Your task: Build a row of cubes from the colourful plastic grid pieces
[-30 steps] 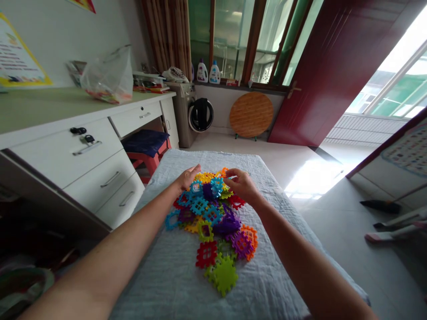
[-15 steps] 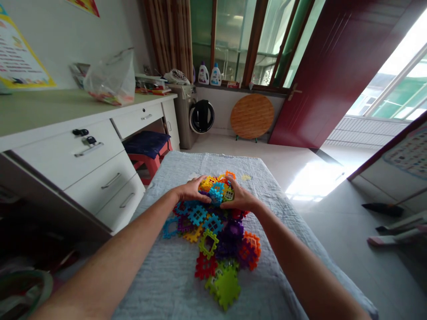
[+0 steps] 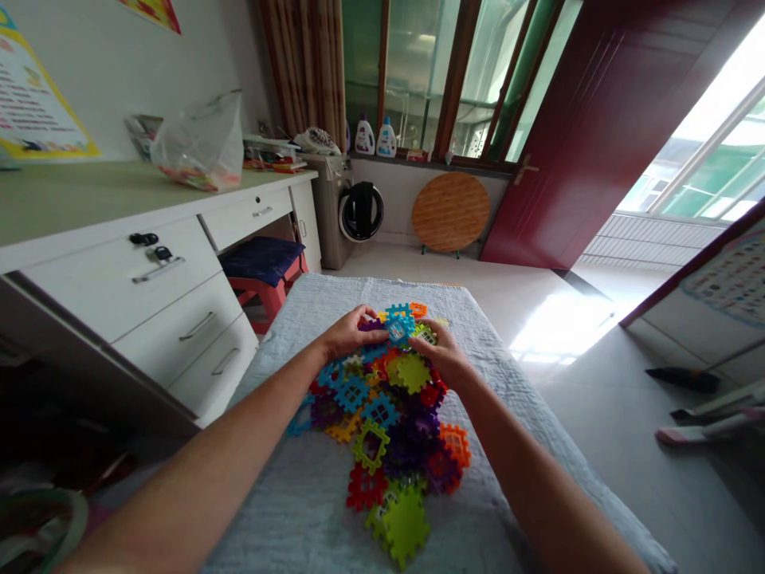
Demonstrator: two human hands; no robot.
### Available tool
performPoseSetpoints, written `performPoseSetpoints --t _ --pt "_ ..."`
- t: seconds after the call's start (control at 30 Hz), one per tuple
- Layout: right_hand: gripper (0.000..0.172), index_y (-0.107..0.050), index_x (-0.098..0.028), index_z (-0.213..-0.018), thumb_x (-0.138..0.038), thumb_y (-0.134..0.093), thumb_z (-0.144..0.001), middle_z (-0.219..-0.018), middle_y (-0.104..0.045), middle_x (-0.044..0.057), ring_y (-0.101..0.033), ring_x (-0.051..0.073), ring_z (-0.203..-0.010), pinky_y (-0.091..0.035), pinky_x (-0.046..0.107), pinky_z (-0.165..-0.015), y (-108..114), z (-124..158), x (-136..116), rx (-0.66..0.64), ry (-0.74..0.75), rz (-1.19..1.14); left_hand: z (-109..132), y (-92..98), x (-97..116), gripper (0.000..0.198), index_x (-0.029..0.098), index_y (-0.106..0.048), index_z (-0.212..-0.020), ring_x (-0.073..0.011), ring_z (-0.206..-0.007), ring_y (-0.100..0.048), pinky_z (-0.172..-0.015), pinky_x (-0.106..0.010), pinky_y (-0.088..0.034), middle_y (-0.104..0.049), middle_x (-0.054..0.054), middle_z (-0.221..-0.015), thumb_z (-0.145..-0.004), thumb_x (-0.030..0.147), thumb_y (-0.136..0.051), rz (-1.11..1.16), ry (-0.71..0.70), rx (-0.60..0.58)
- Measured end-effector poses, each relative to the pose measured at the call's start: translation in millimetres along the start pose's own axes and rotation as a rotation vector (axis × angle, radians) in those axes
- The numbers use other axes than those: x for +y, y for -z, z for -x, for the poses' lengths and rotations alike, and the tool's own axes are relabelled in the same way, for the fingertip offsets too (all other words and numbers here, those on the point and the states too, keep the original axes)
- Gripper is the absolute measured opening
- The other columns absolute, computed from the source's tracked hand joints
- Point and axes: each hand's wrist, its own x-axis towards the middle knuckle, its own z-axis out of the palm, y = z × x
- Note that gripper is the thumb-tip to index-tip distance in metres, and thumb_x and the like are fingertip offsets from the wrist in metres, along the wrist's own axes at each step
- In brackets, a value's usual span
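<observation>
At the far end of the pile, my left hand [image 3: 350, 333] is closed around interlocking plastic building tiles, its thumb near a purple tile [image 3: 371, 325]. My right hand [image 3: 445, 355] grips a yellow-green windowed tile [image 3: 425, 334] between thumb and fingers. Between the hands sits a light-blue windowed tile [image 3: 399, 328], with another blue tile [image 3: 398, 309] and an orange tile [image 3: 418, 309] just beyond. Which of these are joined I cannot tell. Closer to me spreads a loose pile with a solid lime tile [image 3: 409, 373], a red tile [image 3: 366, 486] and several purple ones.
A grey-blue cloth [image 3: 287, 494] covers the table under the tiles. Left stand a white drawer desk [image 3: 173, 319] with a plastic bag [image 3: 203, 147] and a stool [image 3: 263, 261]. A washing machine [image 3: 331, 211], round wooden tabletop [image 3: 451, 211] and red door [image 3: 555, 135] are behind.
Both hands have shifted slightly farther away, and the right also slightly rightward, with tiles in them. The solid lime tile and red pieces in the pile's middle now show.
</observation>
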Motion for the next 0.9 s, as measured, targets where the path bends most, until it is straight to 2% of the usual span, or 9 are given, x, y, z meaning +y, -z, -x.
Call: performPoseSetpoints --t 0.1,0.17,0.23,0.3,0.37,0.43,0.53,0.67,0.9 --pt "0.052 -0.052 -0.025 -0.118 -0.056 -0.059 -0.077 -0.095 -0.064 0.002 -0.064 0.017 -0.079 -0.052 0.033 -0.072 0 8 -8 -0.034 -0.033 0.032 6 -6.3 9 0.051 0.017 -0.060 -0.095 -0.0198 -0.071 -0.063 -0.067 -0.032 -0.050 -0.066 -0.003 -0.077 -0.067 0.059 -0.066 0.159 0.124 -0.020" --pt "0.049 -0.054 -0.024 -0.118 -0.058 -0.052 -0.082 -0.093 -0.064 0.003 -0.062 0.017 -0.079 -0.051 0.033 -0.072 4 12 -12 -0.040 -0.050 0.201 9 -7.3 8 0.049 0.016 -0.063 -0.086 -0.0207 -0.069 -0.063 -0.065 -0.033 -0.050 -0.067 -0.003 -0.072 -0.069 0.062 -0.061 0.169 0.196 -0.017" --pt "0.048 -0.055 -0.024 -0.118 -0.056 -0.054 -0.082 -0.099 -0.063 0.005 -0.061 0.018 -0.081 -0.049 0.034 -0.076 13 13 -14 -0.005 -0.026 0.434 13 -1.6 2 0.048 0.017 -0.064 -0.078 -0.0206 -0.068 -0.061 -0.064 -0.032 -0.049 -0.066 -0.002 -0.068 -0.069 0.063 -0.060 0.044 0.184 0.059" --pt "0.044 -0.057 -0.023 -0.117 -0.049 -0.057 -0.081 -0.108 -0.062 0.007 -0.060 0.018 -0.082 -0.048 0.036 -0.079 28 13 -12 0.062 0.041 0.653 18 11.8 -11 0.046 0.017 -0.064 -0.076 -0.0202 -0.069 -0.060 -0.066 -0.031 -0.048 -0.065 -0.001 -0.068 -0.068 0.062 -0.060 -0.155 0.103 0.188" --pt "0.036 -0.059 -0.021 -0.113 -0.041 -0.051 -0.084 -0.114 -0.060 0.009 -0.060 0.019 -0.082 -0.046 0.037 -0.082 47 13 -5 0.131 0.105 0.827 25 29.9 -28 0.046 0.017 -0.065 -0.079 -0.0226 -0.079 -0.061 -0.075 -0.033 -0.048 -0.066 -0.004 -0.077 -0.073 0.061 -0.053 -0.342 0.041 0.284" --pt "0.032 -0.060 -0.019 -0.110 -0.033 -0.042 -0.088 -0.112 -0.061 0.010 -0.060 0.020 -0.091 -0.044 0.034 -0.086 66 15 7 0.159 0.115 0.977 34 47.2 -50 0.042 0.019 -0.066 -0.085 -0.0262 -0.096 -0.059 -0.090 -0.038 -0.043 -0.066 -0.007 -0.092 -0.076 0.056 -0.049 -0.570 -0.004 0.360" --pt "0.033 -0.060 -0.018 -0.110 -0.024 -0.035 -0.090 -0.115 -0.060 0.012 -0.056 0.022 -0.106 -0.039 0.032 -0.093 85 21 28 0.190 0.031 1.182 49 61.5 -82 0.039 0.021 -0.065 -0.092 -0.0260 -0.108 -0.056 -0.099 -0.039 -0.039 -0.065 -0.008 -0.107 -0.079 0.050 -0.042 -0.763 -0.016 0.397" --pt "0.035 -0.055 -0.019 -0.118 -0.024 -0.037 -0.089 -0.133 -0.051 0.010 -0.046 0.022 -0.122 -0.030 0.035 -0.104 93 20 49 0.210 0.048 1.315 61 58.8 -106 0.044 0.022 -0.063 -0.104 -0.0257 -0.115 -0.054 -0.101 -0.038 -0.038 -0.063 -0.009 -0.118 -0.085 0.052 -0.037 -0.900 -0.047 0.404" --pt "0.038 -0.055 -0.015 -0.121 -0.024 -0.037 -0.089 -0.136 -0.050 0.011 -0.046 0.022 -0.122 -0.031 0.033 -0.104 99 -10 48 0.144 0.109 1.341 57 46.7 -104 0.048 0.019 -0.061 -0.110 -0.0268 -0.116 -0.053 -0.101 -0.038 -0.037 -0.062 -0.010 -0.122 -0.089 0.053 -0.034 -0.999 0.018 0.461"
